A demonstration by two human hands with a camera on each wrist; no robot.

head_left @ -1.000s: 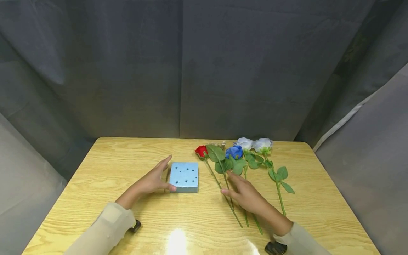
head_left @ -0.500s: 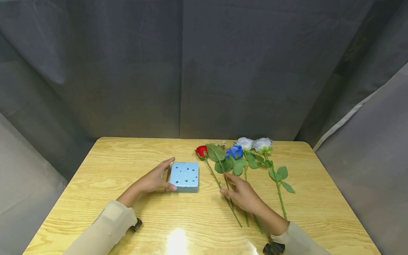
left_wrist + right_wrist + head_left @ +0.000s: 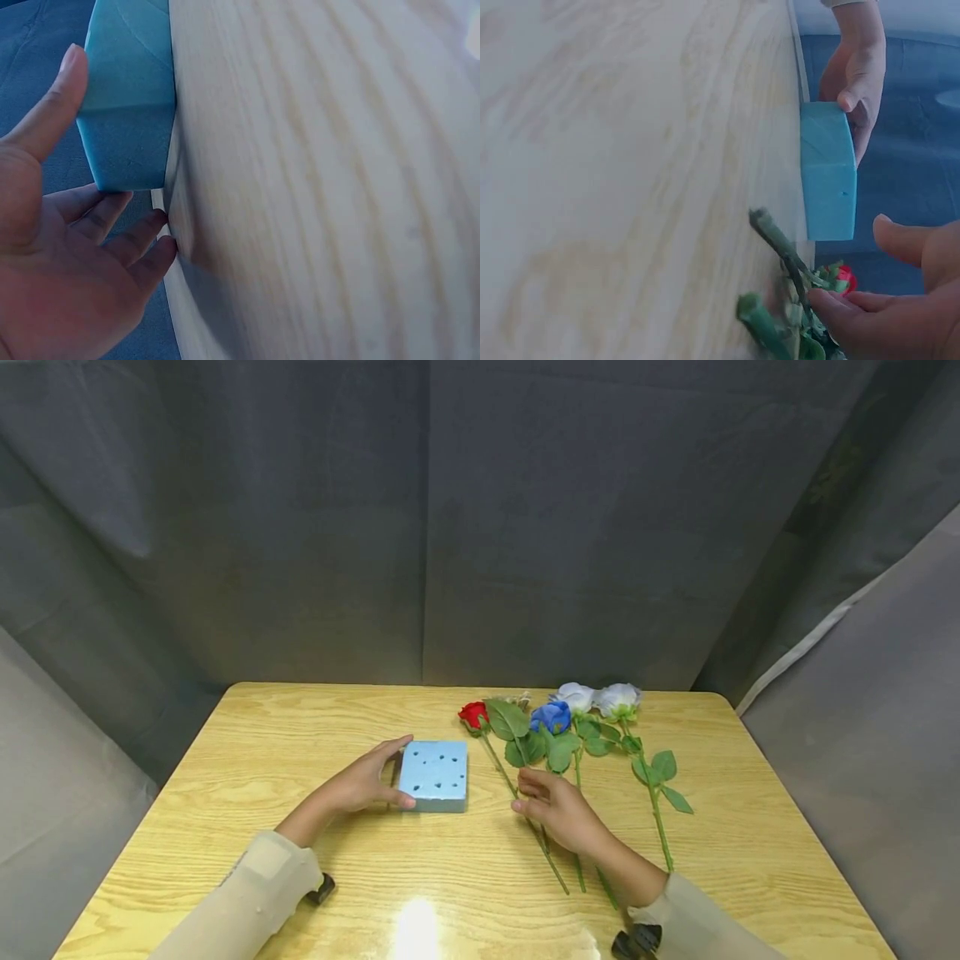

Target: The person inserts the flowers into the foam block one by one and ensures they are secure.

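- Head view: left hand (image 3: 358,785) rests on the wooden worktop (image 3: 247,777) against the left side of a blue foam block (image 3: 434,774). Fingers straight, tips at the block's far left corner, thumb at its near left corner; block sits between thumb & fingers, touching both.
- Head view: right hand (image 3: 558,812) lies over the rose stems, just right of the block. Fingers loosely bent, thumb tip near the stem of the red rose (image 3: 473,714). Can't tell if it's pinching a stem yet.
- Head view: beyond the right fingers: blue rose (image 3: 551,717) and two white roses (image 3: 598,699), heads at the far side, stems running back under/beside the hand. Rightmost white stem lies apart, right of the hand.
- Left wrist view: left hand (image 3: 67,255) open, thumb flat on the foam block (image 3: 127,105), fingers spread below it on the worktop edge side.
- Right wrist view: right hand's fingers (image 3: 859,315) touch a green stem (image 3: 784,251), thumb raised above, gap between them; foam block (image 3: 829,172) just beyond, left hand (image 3: 855,75) on its far side. Red bloom (image 3: 845,276) peeks past the fingers.
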